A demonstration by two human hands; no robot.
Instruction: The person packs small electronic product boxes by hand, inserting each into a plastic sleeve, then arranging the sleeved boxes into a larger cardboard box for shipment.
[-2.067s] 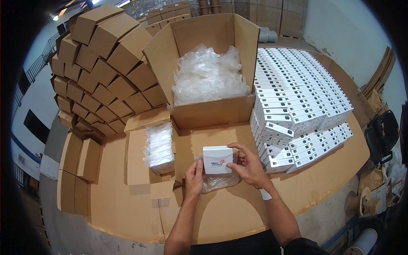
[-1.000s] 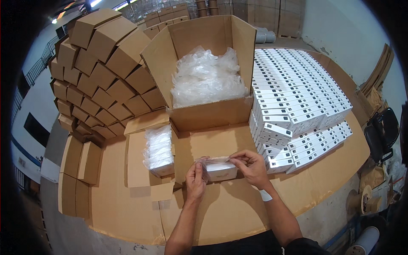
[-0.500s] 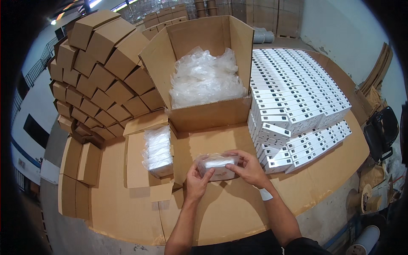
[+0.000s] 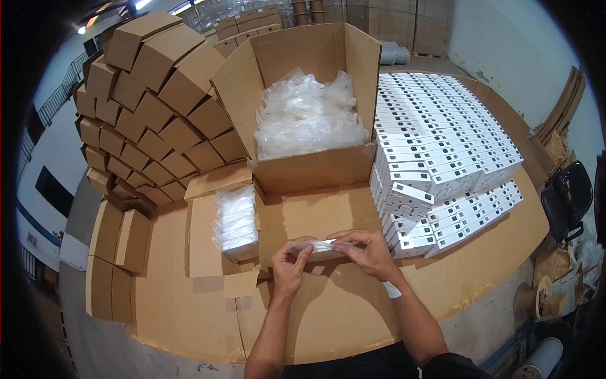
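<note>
Table [image 4: 183, 316]: clear bags [image 4: 309, 120] in carton [image 4: 315, 172], bagged box [image 4: 324, 254].

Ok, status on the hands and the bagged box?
Left hand and right hand: fingers on opposite ends of bagged white box. Open carton of clear bags beyond it.

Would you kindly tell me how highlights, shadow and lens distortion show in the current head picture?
In the head view, the packet between the left hand and right hand carries a bright highlight, a shadow darkens the cardboard below, the cardboard's outer edge curves, and the picture's corners go black.
</note>
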